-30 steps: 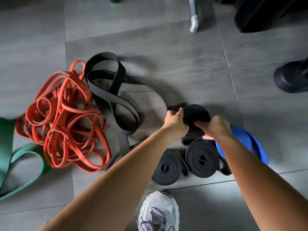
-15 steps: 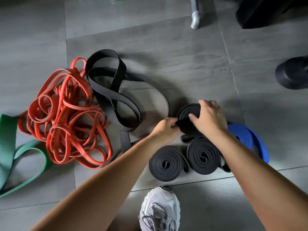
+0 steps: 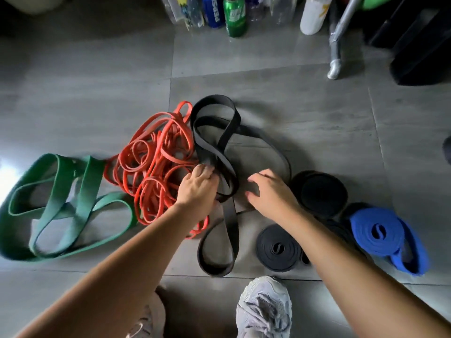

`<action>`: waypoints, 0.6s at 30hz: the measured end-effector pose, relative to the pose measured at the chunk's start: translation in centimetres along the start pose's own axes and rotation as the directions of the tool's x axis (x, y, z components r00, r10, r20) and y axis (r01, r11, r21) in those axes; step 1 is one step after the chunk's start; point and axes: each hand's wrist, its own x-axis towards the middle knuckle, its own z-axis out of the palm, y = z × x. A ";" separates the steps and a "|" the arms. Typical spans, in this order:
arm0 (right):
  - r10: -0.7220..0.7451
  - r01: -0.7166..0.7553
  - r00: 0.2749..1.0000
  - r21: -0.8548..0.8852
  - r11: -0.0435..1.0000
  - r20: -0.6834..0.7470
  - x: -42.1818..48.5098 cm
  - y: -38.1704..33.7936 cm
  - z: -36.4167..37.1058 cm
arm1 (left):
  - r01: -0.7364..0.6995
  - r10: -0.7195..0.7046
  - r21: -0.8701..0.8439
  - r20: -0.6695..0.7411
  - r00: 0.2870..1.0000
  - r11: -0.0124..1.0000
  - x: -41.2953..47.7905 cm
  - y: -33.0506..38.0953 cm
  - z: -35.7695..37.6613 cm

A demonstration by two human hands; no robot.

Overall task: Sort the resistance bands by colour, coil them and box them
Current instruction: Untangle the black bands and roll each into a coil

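A loose black band (image 3: 214, 132) lies in twisted loops on the grey floor. My left hand (image 3: 197, 189) grips it where the loops cross. My right hand (image 3: 267, 191) hovers just right of that, fingers loosely curled, holding nothing. Black coils lie at the right: one (image 3: 319, 191) beyond my right wrist, another (image 3: 278, 248) under my forearm. A coiled blue band (image 3: 378, 232) sits at the far right. A tangle of orange bands (image 3: 158, 164) is left of my left hand. Green bands (image 3: 63, 203) sprawl at the far left.
Cans and bottles (image 3: 234, 15) stand along the back edge. A metal leg (image 3: 335, 67) and dark equipment (image 3: 419, 45) stand at the back right. My grey shoe (image 3: 264, 308) is at the bottom centre.
Both hands let go of the black coil, which now lies on the floor at the right. They moved left to the loose black band, and my left hand took hold of it.
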 end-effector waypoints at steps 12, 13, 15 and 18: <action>-0.066 0.066 0.991 -0.008 0.998 -0.120 -7.2 -9.8 -12.6 | 0.062 -0.227 -0.478 -0.294 0.928 0.876 -9.7 -4.3 -18.9; -0.090 0.090 0.988 -0.007 0.996 -0.128 -8.0 -10.8 -13.3 | 0.037 -0.249 -0.559 -0.309 0.918 0.828 -10.7 -4.5 -20.1; -0.131 0.126 0.982 -0.044 0.991 -0.140 -9.7 -13.1 -14.9 | -0.046 -0.256 -0.668 -0.347 0.902 0.742 -13.0 -4.9 -22.5; -0.146 0.124 0.973 -0.128 0.984 -0.178 -12.3 -16.6 -17.4 | -0.163 -0.252 -0.758 -0.400 0.881 0.632 -17.1 -5.1 -25.3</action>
